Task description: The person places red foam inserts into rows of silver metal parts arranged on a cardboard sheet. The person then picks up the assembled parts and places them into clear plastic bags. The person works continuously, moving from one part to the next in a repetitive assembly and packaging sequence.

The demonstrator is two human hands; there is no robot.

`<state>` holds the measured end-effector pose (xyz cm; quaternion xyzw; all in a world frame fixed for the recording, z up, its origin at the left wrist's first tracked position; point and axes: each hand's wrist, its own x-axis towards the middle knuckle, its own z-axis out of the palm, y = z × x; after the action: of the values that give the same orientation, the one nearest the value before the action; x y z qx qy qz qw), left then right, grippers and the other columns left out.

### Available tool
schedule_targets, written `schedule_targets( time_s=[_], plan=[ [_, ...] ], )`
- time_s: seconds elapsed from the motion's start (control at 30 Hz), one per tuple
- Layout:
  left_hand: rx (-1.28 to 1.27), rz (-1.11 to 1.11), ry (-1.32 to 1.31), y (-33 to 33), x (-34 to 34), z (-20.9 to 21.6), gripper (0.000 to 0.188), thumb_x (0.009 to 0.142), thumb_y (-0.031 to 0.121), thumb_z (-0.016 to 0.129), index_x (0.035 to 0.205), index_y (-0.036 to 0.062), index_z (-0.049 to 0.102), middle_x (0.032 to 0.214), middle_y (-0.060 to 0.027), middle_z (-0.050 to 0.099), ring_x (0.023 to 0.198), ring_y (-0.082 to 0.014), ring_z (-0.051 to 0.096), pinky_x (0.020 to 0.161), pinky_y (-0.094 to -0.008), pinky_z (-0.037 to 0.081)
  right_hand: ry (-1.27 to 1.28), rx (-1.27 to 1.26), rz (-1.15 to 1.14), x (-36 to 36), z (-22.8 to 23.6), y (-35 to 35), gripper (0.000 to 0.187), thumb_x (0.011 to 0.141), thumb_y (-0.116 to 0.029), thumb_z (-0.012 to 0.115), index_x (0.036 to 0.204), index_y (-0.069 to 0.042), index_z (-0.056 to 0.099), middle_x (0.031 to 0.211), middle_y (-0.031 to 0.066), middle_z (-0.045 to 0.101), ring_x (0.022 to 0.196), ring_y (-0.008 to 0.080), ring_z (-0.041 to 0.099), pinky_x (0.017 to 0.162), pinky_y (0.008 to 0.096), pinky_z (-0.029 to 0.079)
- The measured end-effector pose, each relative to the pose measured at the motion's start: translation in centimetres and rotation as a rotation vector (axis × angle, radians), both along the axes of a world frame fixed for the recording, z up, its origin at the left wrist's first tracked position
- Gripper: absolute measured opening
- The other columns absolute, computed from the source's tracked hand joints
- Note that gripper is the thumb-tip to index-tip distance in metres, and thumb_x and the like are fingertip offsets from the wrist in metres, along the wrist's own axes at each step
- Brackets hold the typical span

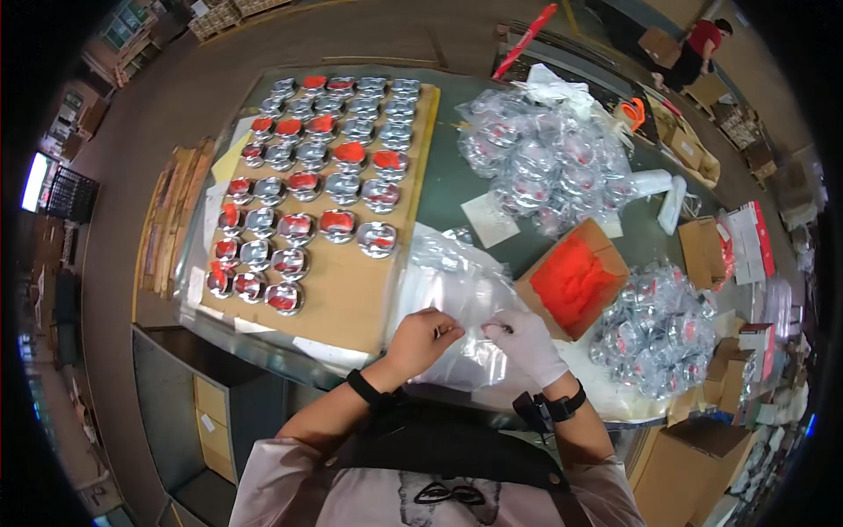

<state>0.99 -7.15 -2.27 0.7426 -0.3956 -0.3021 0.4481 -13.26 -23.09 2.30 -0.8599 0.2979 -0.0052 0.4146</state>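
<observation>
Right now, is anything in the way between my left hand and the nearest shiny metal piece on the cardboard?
Nothing raised is visible in the way. Between your left hand and that metal piece, toward the upper left, I see only the edge of the clear plastic and bare cardboard.

Pale sleeves (279, 474), black wristbands (365, 388), white-gloved right hand (528, 346).

no words or numbers can be read here. the white and red box (750, 242) at the right side seems to carry small print, but it is too small to tell. on the wearer's shirt (351, 496) there is a dark printed picture (448, 497) with a bow-like shape. the bright panel (36, 182) at far left is too washed out for reading.
</observation>
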Motion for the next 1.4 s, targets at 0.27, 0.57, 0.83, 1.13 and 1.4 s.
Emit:
schedule_targets(
  time_s=[0.27,0.57,0.83,1.13,1.4],
  plan=[
    [-0.084,0.075,0.414,9.2,3.4,3.6,0.037,0.084,0.017,0.076,0.112,-0.0026,0.061,0.091,-0.0071,0.067,0.076,-0.01,0.061,0.064,-0.0251,0.05,-0.299,0.732,-0.191,7.9,-1.9,11.3,0.041,0.094,-0.031,0.061,0.068,0.0,0.064,0.064,0.0053,0.062,0.054,0.0101,0.052,0.053,0.0278,0.044],
    [-0.084,0.445,0.463,18.5,13.5,5.4,0.037,0.093,0.023,0.065,0.122,0.0025,0.054,0.092,-0.0004,0.059,0.072,-0.0064,0.053,0.058,-0.0212,0.042,-0.406,-0.152,0.127,20.9,-4.4,15.2,0.044,0.097,-0.04,0.053,0.078,-0.002,0.065,0.061,0.0065,0.061,0.058,0.016,0.06,0.057,0.0328,0.047],
    [-0.393,0.429,0.9,18.7,14.4,1.9,0.011,0.096,0.016,0.06,0.1,0.0063,0.062,0.074,0.0021,0.056,0.065,-0.008,0.052,0.055,-0.0246,0.042,-0.306,0.205,-0.203,18.9,-2.2,17.3,0.032,0.099,-0.032,0.05,0.082,-0.005,0.059,0.062,0.0077,0.055,0.056,0.0233,0.057,0.054,0.0368,0.049],
    [-0.123,0.279,-0.485,15.8,18.9,7.2,0.01,0.088,0.009,0.051,0.097,0.0035,0.053,0.076,-0.0171,0.055,0.07,-0.0309,0.058,0.064,-0.0419,0.047,0.157,-0.932,0.057,25.4,-10.7,9.6,0.015,0.084,-0.01,0.053,0.083,-0.003,0.066,0.072,0.0137,0.067,0.064,0.026,0.069,0.051,0.0395,0.054],
    [0.108,-0.159,-0.429,12.7,14.7,-4.8,0.018,0.09,0.018,0.057,0.094,0.001,0.058,0.081,-0.0232,0.065,0.07,-0.0398,0.065,0.062,-0.0492,0.05,-0.07,-0.142,-0.179,19.1,-0.2,11.0,0.036,0.089,-0.03,0.058,0.102,0.004,0.06,0.096,0.0281,0.063,0.089,0.0437,0.064,0.079,0.0488,0.051]
  ],
)
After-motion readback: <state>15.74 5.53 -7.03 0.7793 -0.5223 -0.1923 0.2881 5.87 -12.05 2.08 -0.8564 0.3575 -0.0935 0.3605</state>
